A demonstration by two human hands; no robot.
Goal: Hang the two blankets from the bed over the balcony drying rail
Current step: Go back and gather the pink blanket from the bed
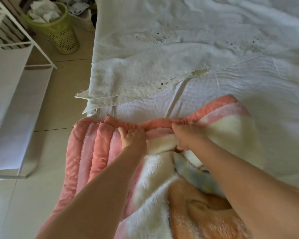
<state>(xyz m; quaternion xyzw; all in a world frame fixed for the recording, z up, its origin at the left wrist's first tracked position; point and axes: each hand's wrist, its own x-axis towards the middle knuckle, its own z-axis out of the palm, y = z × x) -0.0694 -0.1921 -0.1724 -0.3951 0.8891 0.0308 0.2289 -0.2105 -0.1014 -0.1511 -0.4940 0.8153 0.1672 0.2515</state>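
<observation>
A thick fleece blanket (pixel 93 149), pink-edged with white, cream and orange patches, lies bunched at the near edge of the bed and hangs over its side. My left hand (pixel 133 138) grips the gathered pink edge from above. My right hand (pixel 186 135) clutches the same edge a little to the right, fingers curled into the cream pile. A thin white quilted cover (pixel 145 73) with faint embroidered figures lies spread across the bed behind. No drying rail or balcony is in view.
The bed's white mattress pad (pixel 248 100) fills the right side. On the tiled floor (pixel 62 100) to the left stands a white metal rack (pixel 16 94) with fabric shelves. A green perforated basket (pixel 59 30) of crumpled paper sits at the top left.
</observation>
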